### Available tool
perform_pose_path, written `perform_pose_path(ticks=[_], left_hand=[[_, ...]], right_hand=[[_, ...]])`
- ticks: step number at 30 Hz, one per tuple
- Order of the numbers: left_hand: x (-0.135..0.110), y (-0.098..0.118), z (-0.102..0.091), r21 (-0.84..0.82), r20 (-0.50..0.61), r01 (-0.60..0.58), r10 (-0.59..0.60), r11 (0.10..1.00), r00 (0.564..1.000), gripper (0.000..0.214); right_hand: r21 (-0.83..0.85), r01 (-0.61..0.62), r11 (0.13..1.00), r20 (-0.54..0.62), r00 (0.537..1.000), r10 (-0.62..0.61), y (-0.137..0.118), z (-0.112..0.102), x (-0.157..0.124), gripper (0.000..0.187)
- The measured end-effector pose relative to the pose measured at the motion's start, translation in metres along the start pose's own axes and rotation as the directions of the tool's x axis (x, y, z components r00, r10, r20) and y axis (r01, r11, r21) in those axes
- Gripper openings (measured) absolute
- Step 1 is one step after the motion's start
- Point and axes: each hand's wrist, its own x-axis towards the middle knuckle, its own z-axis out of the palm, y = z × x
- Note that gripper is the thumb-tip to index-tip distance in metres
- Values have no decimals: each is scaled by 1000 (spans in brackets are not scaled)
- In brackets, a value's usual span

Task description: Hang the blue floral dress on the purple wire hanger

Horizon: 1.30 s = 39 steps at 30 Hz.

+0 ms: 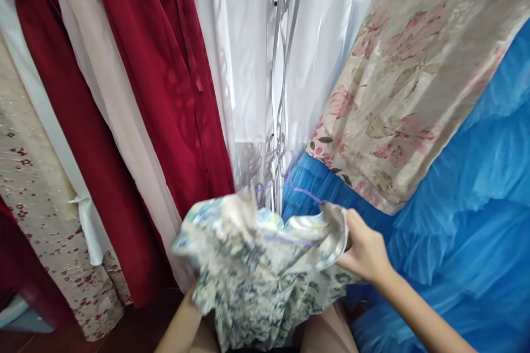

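Note:
A crumpled pale floral garment with blue-green print is held up low in the middle of the view. My right hand is closed on its upper right edge. My left forearm comes up from the bottom under the cloth. My left hand is hidden behind the garment, so its fingers do not show.
Hanging clothes fill the view: dark red dresses, a beige one, a white sheer one, a cream fabric with red flowers, a pink-floral brocade and a blue tulle skirt. Dark wood floor lies below.

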Motion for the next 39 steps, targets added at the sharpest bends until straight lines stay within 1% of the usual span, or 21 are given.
perform_pose_path(ticks=[1, 2, 3, 4, 5, 6, 7, 9, 12, 15, 18, 21, 23, 25, 27, 29, 31, 32, 34, 36, 39], left_hand=[[-7, -10, -2, -113, -13, 29, -30, 993, 999, 54], [-14, -17, -2, -304, 6, 64, -65, 950, 998, 61], [-21, -22, -2, -531, 47, 105, -94, 841, 994, 66], [-26, -25, 0, -710, 87, 143, -117, 690, 989, 69], [-30, -26, 2, -825, 117, 172, -135, 539, 984, 70], [-33, -26, 5, -877, 130, 187, -155, 443, 979, 68], [-35, -25, 8, -882, 125, 193, -181, 430, 975, 64], [-38, -23, 12, -855, 80, 190, -239, 483, 968, 59], [-42, -27, 16, -843, 52, 187, -271, 504, 961, 57], [-46, -31, 25, -834, 50, 219, -326, 506, 944, 58], [-49, -29, 47, -826, 33, 261, -420, 499, 907, 60], [-50, -26, 73, -836, 16, 275, -480, 474, 877, 62], [-50, -24, 85, -839, -4, 275, -510, 469, 860, 61], [-51, -22, 92, -838, -39, 263, -533, 478, 845, 58], [-53, -20, 94, -840, -79, 238, -545, 487, 835, 56], [-56, -16, 94, -840, -107, 216, -543, 497, 833, 55], [-61, -12, 94, -833, -127, 211, -548, 511, 826, 55], [-63, -11, 95, -830, -125, 220, -556, 512, 822, 55], [-68, -8, 95, -833, -107, 241, -571, 498, 814, 54], [-73, -6, 95, -843, -81, 260, -589, 470, 804, 52], [-76, -5, 94, -854, -66, 275, -617, 441, 785, 49]], right_hand=[[-63, -60, 996, -30, 998, 59, 7, -7, 9, 72], [-117, -111, 987, -55, 993, 105, 12, -12, 20, 71], [-159, -146, 976, -77, 988, 136, 16, -16, 31, 69], [-185, -169, 968, -93, 984, 154, 18, -18, 43, 68], [-197, -183, 963, -108, 980, 165, 18, -19, 54, 67], [-199, -192, 961, -121, 978, 170, 17, -19, 65, 66], [-196, -196, 961, -131, 976, 173, 15, -19, 74, 66], [-179, -183, 967, -132, 978, 160, 10, -18, 89, 67], [-142, -110, 984, -86, 991, 99, 8, -17, 96, 72], [-52, 13, 999, 9, 1000, -12, 16, -15, 91, 74], [55, 132, 990, 96, 986, -137, 27, -13, 83, 78], [103, 197, 975, 66, 977, -205, 30, -11, 73, 82], [193, 209, 959, 55, 973, -223, 22, -9, 62, 80], [405, 162, 900, 112, 968, -224, 6, -1, 44, 75], [634, 37, 772, 196, 959, -207, -14, 14, 19, 71], [755, -105, 647, 228, 967, -109, -35, 35, -8, 59], [802, -243, 546, 223, 969, 104, -52, 61, -33, 38], [810, -308, 499, 219, 948, 229, -59, 73, -43, 30], [803, -425, 418, 244, 874, 420, -69, 96, -58, 25], [773, -507, 381, 304, 824, 479, -75, 114, -64, 26], [757, -541, 367, 388, 824, 413, -80, 131, -62, 29]])
